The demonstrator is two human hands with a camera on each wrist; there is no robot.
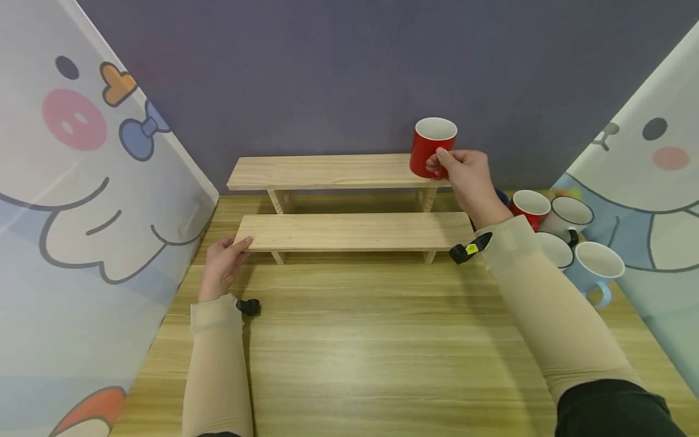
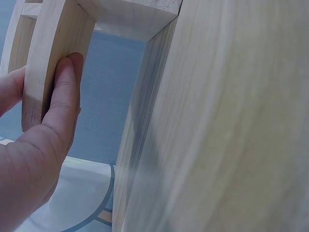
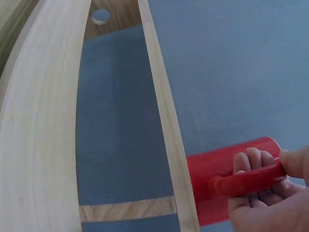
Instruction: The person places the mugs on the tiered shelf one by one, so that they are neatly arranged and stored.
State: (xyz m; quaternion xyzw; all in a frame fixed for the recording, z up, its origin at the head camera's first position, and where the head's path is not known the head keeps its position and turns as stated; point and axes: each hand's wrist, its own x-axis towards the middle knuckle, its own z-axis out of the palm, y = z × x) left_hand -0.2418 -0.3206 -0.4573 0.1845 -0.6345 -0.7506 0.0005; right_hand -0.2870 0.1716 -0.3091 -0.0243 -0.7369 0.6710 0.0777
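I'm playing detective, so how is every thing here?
Red cylindrical mug with white inside: upright, looks empty, held by its handle.
Right hand: gripping that mug's handle.
Lower long pale wooden shelf: standing.
Left hand: pinching that shelf's left end.
Upper long pale wooden shelf: standing.
Second red mug: upright, looks empty.
White mug with black handle: upright, looks empty.
Light blue mug: upright, looks empty.
White-lined, partly hidden mug: upright.
Dark blue object: mostly hidden, can't tell.
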